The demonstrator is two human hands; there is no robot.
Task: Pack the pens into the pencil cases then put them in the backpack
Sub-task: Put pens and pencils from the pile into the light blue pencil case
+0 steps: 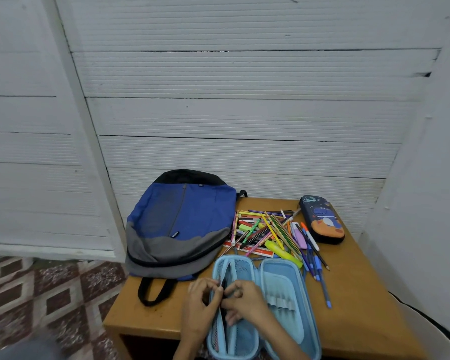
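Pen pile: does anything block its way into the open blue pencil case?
Nothing visible does. The pen pile lies behind the open pencil case, whose right half is uncovered; the left hand and right hand sit over its left half.

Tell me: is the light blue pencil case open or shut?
Open. The light blue pencil case lies spread flat, both inner halves showing: a mesh pocket on one, elastic loops on the other.

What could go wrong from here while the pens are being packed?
The open case seems to overhang the near edge of the table, so pressing on it could tip it off. The backpack appears to hang past the left edge and might slide. Reaching into the pens could roll loose ones off the right side.
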